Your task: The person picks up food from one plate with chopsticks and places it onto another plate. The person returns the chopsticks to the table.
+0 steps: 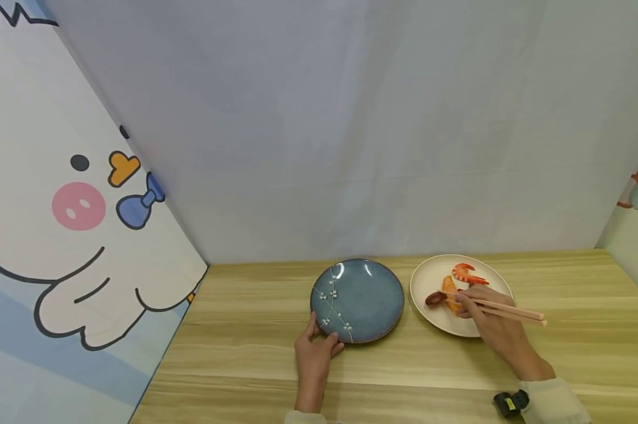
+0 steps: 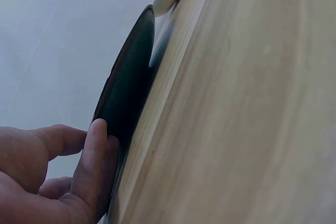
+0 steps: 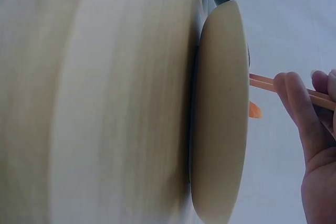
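My left hand holds the near-left rim of a round blue plate with a white blossom pattern. In the left wrist view, its fingers lie against the plate's dark outer side. Over a cream plate to the right, my right hand grips a pair of light wooden chopsticks. Their tips are at a dark reddish-brown food piece; whether they pinch it, I cannot tell. Beside it lie an orange food piece, partly hidden by the hand, and a red-and-white shrimp.
Both plates are on a wood-grain table, side by side with a narrow gap. A pale grey curtain rises behind the table's back edge. A panel with a cartoon bird borders the left side.
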Motion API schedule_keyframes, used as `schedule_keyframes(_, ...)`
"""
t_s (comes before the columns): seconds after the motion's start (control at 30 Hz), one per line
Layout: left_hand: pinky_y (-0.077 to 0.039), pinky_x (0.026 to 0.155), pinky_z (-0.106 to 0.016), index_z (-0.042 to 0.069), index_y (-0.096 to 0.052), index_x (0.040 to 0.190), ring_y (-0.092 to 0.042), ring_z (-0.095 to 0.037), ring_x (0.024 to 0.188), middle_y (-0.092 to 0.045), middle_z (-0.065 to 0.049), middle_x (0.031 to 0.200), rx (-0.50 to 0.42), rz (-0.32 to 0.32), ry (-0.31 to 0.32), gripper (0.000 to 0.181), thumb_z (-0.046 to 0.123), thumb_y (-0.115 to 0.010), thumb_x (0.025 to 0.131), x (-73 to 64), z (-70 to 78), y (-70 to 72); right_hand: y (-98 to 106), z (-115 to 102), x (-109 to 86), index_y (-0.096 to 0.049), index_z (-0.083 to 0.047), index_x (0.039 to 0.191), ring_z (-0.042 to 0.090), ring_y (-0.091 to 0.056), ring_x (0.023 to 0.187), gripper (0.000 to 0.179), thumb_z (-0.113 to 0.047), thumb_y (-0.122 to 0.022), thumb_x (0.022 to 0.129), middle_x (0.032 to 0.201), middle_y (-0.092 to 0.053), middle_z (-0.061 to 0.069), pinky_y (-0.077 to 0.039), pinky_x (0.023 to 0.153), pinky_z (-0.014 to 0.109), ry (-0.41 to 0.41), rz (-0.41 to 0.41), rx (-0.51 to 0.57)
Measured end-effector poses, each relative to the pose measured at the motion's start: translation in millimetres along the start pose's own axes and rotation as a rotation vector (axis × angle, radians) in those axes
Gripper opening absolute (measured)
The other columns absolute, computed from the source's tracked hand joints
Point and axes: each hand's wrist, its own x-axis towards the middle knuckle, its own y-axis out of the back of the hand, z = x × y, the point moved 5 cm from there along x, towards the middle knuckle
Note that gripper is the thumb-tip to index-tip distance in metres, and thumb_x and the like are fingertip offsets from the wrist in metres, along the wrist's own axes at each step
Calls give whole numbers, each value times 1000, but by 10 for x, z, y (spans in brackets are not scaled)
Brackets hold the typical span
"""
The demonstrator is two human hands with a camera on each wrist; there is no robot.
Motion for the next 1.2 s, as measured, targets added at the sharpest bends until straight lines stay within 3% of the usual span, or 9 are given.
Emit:
schedule_keyframes(0.57,-65,63,-22,-6,-37,160,-59,-11,65,-45,-28,123,17,8,1,82,-23,-67,85,3,-23,4,74,52,-40,-74,12,97,3,-71,67,11,17,-64,95,89,-72,-12,-62,58,17,-70,26,-60)
schedule_keyframes(0.97,-65,63,-22,-7,-37,159,-62,-12,67,-45,-28,123,24,17,-7,82,-23,-67,84,7,-33,-2,46,18,-42,-73,13,98,8,-72,68,12,15,-62,98,87,-74,-4,-64,58,22,-108,10,-6)
schedule_keyframes(1.2,-65,63,-22,-6,-37,160,-62,-12,68,-45,-28,124,43,17,0,82,-22,-67,85,29,-44,-11,-3,45,-53,-70,15,97,8,-73,68,12,10,-60,101,85,-71,-11,-65,59,25,-155,-25,16)
